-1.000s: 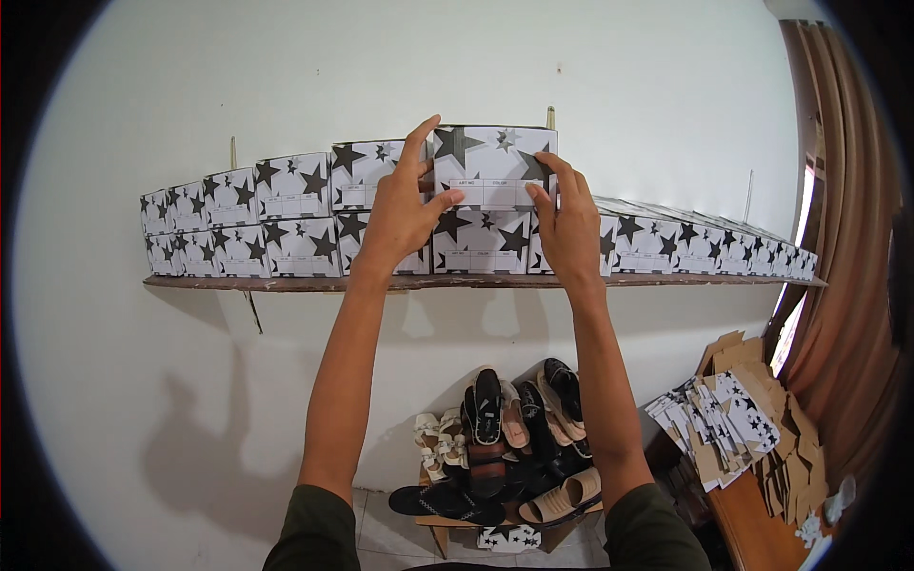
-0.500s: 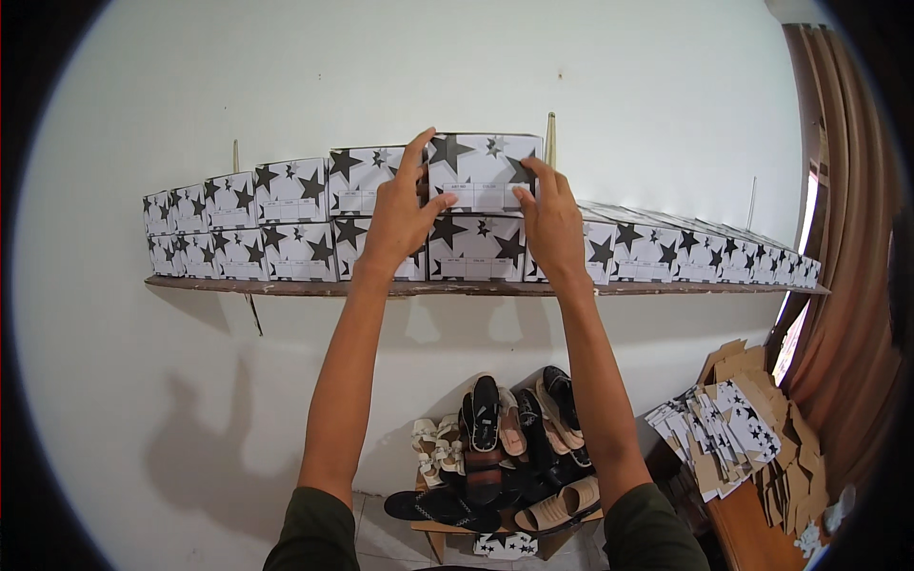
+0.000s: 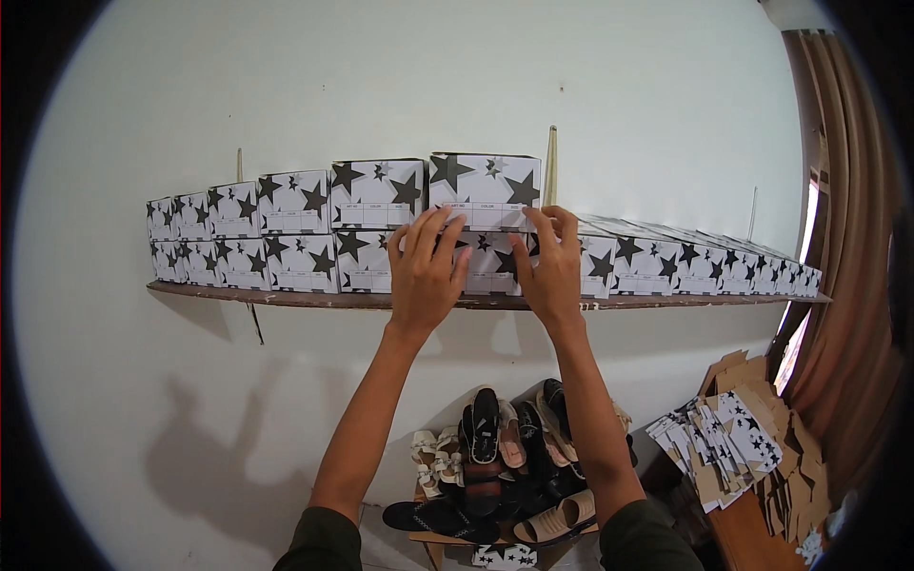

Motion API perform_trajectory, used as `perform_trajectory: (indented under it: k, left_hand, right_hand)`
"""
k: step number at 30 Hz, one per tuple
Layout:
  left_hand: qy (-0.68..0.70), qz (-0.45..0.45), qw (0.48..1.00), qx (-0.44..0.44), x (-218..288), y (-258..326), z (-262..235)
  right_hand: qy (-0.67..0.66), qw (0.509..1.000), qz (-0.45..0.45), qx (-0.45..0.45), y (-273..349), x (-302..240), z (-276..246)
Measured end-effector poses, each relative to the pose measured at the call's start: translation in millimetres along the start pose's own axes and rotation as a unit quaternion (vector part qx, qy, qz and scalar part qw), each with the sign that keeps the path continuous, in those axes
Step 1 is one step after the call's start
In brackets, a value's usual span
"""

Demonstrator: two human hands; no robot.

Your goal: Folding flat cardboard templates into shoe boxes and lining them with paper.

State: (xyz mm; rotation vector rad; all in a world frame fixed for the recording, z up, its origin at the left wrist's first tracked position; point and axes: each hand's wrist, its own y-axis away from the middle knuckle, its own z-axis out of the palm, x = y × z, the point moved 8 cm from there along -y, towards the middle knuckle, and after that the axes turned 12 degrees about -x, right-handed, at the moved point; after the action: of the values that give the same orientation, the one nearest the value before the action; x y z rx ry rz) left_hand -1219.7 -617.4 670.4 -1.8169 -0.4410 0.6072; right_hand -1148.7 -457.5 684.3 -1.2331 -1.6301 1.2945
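Note:
White shoe boxes printed with black stars line a wooden wall shelf [image 3: 314,300] in two stacked rows. The top box at the right end of the upper row [image 3: 484,181] sits free of my hands. My left hand [image 3: 426,269] lies flat with fingers spread on the front of the lower box [image 3: 495,269] beneath it. My right hand [image 3: 553,266] presses the same box front from the right side. Neither hand grips anything.
A single row of star boxes [image 3: 685,259] continues along the shelf to the right. Below, a low rack [image 3: 495,476] holds several shoes and sandals. Flat, unfolded star-printed cartons [image 3: 724,443] lie on a brown surface at lower right, next to a curtain [image 3: 857,314].
My hands have slid down from the sides of the top box to the front of the box under it. The top box now rests in the upper row.

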Motion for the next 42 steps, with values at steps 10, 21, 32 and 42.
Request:
perform_trajectory:
  k: [10,21,32,42]
  left_hand:
    - [-0.038,-0.042,0.997,-0.048,-14.9,14.9,26.1]
    - [-0.02,-0.048,0.998,-0.028,-10.6,24.7,2.0]
    - [0.563,-0.138,0.805,-0.126,117.5,170.7,38.6]
    - [0.724,-0.194,0.534,-0.39,380.5,273.2,180.4]
  right_hand:
    - [0.119,0.992,-0.046,0.0,14.6,-0.4,24.9]
    - [0.151,0.987,-0.003,-0.057,31.9,-13.0,12.5]
    - [-0.037,0.968,0.238,-0.068,226.7,39.7,-99.8]
    - [0.105,0.857,0.503,-0.037,474.3,102.0,-309.9]
